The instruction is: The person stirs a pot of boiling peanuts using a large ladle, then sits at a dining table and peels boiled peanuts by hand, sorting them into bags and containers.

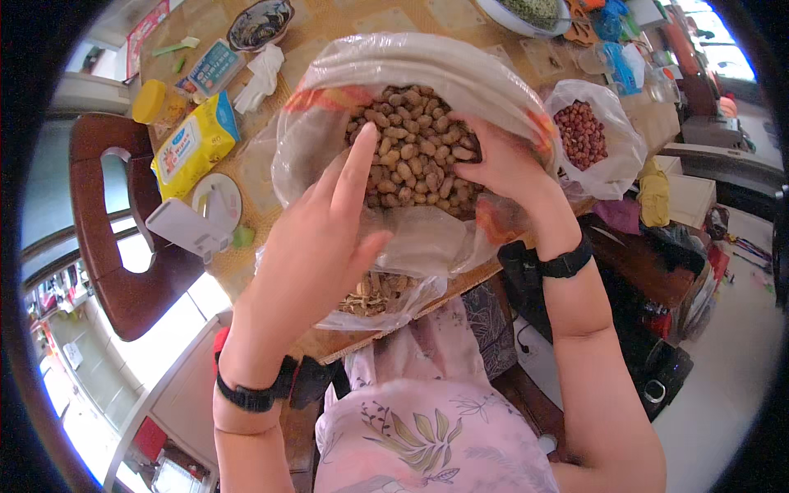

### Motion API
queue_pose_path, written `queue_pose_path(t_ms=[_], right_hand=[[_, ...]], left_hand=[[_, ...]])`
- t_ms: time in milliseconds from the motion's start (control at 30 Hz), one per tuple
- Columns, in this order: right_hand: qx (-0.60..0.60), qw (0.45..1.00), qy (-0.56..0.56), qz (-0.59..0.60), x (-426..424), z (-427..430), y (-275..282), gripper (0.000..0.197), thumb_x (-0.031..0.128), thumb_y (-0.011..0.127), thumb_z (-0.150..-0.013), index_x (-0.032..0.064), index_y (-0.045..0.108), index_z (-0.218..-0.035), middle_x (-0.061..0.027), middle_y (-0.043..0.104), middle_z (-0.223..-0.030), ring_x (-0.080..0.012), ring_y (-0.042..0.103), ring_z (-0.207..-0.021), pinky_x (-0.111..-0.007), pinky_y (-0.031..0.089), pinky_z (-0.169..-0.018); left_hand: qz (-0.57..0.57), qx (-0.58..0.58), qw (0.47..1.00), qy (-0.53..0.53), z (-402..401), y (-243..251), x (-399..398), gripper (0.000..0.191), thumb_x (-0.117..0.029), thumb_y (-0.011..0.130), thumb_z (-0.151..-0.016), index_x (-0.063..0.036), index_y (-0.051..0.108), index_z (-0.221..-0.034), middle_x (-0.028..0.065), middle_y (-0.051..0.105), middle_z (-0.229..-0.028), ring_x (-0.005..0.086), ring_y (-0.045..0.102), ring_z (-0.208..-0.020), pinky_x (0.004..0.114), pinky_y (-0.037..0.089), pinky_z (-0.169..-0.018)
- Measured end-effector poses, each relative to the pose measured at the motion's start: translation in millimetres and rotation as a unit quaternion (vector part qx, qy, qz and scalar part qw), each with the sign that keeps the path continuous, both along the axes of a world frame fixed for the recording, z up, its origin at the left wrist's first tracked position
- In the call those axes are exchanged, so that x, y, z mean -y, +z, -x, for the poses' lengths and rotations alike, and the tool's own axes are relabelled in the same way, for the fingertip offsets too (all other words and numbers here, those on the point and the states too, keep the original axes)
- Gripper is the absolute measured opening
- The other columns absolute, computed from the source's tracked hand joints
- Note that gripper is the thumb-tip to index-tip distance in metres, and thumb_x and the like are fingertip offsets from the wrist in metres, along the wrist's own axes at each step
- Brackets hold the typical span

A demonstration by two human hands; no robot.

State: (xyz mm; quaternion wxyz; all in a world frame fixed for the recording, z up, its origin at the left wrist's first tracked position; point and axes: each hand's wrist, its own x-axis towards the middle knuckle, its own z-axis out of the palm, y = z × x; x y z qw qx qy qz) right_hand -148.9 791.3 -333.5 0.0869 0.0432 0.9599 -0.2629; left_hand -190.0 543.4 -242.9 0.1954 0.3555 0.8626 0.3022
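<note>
A large plastic bag stands open on the table, full of unshelled peanuts. My left hand is over the bag's near left side, fingers apart, index finger extended over the peanuts, nothing seen in it. My right hand reaches into the bag from the right, thumb and fingers spread at the edge of the peanuts; some fingertips are hidden, so whether it holds any cannot be told. Nearer me, a second plastic bag contains peanut shells. On the right, a small bag holds shelled red-skinned peanuts.
On the left are a yellow wipes pack, a yellow-lidded jar, crumpled tissue, a white phone-like device and a dark bowl. A white bowl is at the back. A wooden chair stands left.
</note>
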Motion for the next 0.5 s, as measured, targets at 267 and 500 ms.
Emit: queue_pose_path(t_ms=[267, 500], right_hand=[[-0.134, 0.987, -0.018, 0.092, 28, -5, 20, 0.043, 0.009, 0.064, -0.072, 0.0063, 0.049, -0.112, -0.0160, 0.055, -0.103, -0.0351, 0.050, -0.100, -0.037, 0.041, -0.086], [-0.177, 0.982, 0.054, 0.036, 33, 5, 8, 0.022, 0.010, 0.065, -0.069, 0.0049, 0.060, -0.090, -0.0110, 0.056, -0.089, -0.0304, 0.055, -0.085, -0.038, 0.046, -0.074]], left_hand=[[-0.054, 0.009, 0.993, -0.101, -35, -1, 44, 0.050, -0.005, 0.064, -0.071, 0.0016, 0.047, -0.117, 0.0183, 0.052, -0.112, 0.0350, 0.053, -0.095, 0.040, 0.045, -0.078], [-0.135, 0.150, 0.979, -0.023, -64, -8, 53, 0.039, -0.003, 0.065, -0.069, 0.0017, 0.056, -0.106, 0.0156, 0.060, -0.096, 0.0320, 0.058, -0.082, 0.038, 0.048, -0.070]])
